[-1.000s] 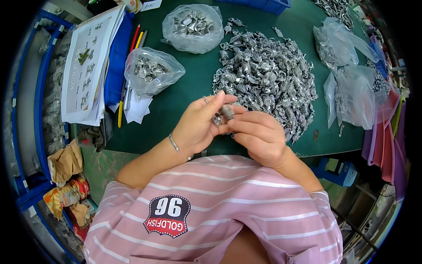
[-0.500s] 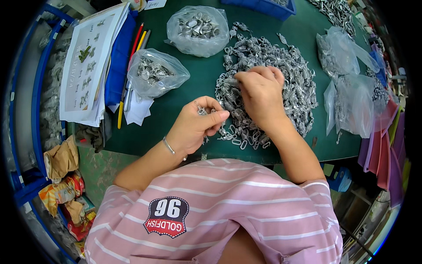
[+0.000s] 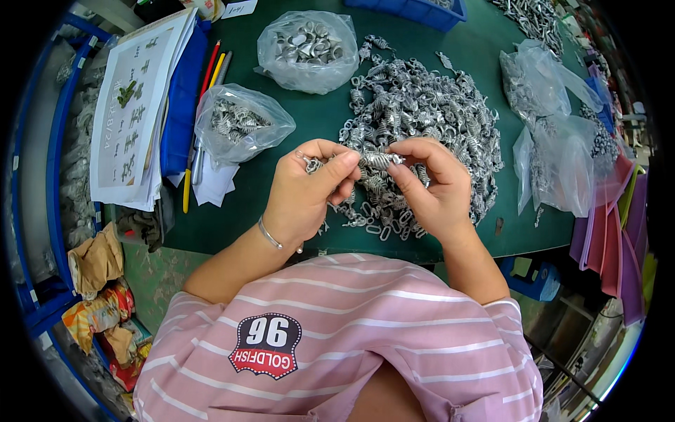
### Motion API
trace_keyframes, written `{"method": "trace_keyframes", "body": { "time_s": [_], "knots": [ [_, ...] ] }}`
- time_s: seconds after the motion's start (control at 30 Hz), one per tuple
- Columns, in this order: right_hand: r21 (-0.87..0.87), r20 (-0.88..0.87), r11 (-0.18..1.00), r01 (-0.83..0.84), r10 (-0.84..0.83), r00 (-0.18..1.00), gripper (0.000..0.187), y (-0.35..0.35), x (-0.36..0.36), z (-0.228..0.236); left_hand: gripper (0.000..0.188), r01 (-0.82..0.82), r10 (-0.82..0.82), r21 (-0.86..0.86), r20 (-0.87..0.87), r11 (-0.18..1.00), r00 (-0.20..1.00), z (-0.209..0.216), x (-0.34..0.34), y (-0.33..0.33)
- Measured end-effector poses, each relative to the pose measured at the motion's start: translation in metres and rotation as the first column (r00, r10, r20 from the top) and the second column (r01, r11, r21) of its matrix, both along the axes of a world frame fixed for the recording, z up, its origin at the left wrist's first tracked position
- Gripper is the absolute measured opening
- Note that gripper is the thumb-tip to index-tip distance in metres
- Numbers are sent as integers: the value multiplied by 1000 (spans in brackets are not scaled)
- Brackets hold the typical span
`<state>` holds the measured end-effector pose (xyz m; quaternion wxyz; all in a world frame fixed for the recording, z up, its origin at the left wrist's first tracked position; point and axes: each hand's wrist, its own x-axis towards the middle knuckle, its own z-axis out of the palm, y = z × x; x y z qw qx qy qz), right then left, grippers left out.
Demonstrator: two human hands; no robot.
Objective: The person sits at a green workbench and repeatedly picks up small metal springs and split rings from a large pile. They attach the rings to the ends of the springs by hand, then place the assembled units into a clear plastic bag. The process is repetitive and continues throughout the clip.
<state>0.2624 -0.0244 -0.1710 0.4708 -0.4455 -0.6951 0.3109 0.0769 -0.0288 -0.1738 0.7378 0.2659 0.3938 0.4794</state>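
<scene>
Between my two hands is a small silver metal piece [image 3: 380, 160] with spiral ribs, lying nearly level. My right hand [image 3: 444, 193] pinches its right end between thumb and fingers. The thumb and index finger of my left hand [image 3: 299, 188] meet at its left end. Small metal links [image 3: 311, 164] poke out of the curled fingers of my left hand; how many it holds is hidden. Just beyond and below both hands spreads a large heap of similar ribbed metal pieces [image 3: 450, 105]. Some loose oval links [image 3: 373, 228] lie at the heap's near edge.
Clear bags of metal parts stand at the back [image 3: 307, 53] and left [image 3: 242, 125]. More bagged parts [image 3: 562, 162] lie right. A blue bin [image 3: 415, 10] sits at the far edge. Pencils [image 3: 211, 67] and printed sheets [image 3: 133, 112] are left on the green table [image 3: 309, 123].
My right hand has come out of the heap and back toward my left hand, now with a ribbed metal piece in its fingers. My left hand has risen slightly to meet it.
</scene>
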Motion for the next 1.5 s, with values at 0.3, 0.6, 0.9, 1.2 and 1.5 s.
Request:
{"method": "trace_keyframes", "body": {
  "time_s": [0.3, 0.6, 0.9, 1.2, 1.5],
  "knots": [
    [-172, -8, 984, -48, 48, 999, 22, -9, 3, 2, 14, 0, 5, 73, -70, 997, 998, 3, 0, -4],
    [-320, -225, 942, -98, 25, 974, 23, -15, 2, 0, 10, -39, 62, 176, -127, 984, 990, 0, 2, -5],
    [11, -124, 1000, -6, 7, 992, 17, -8, 3, -3, 16, -29, 54, 164, -148, 986, 987, 0, 3, -8],
    [82, -71, 996, 28, -23, 997, 18, -7, 4, 2, 13, 114, 483, 759, -515, 642, 708, 33, -31, 4],
    [-49, 30, 998, 45, -43, 999, 14, -9, 12, -2, 6, 352, 632, 596, -775, 722, 17, 65, -102, 24]
  ]
}}
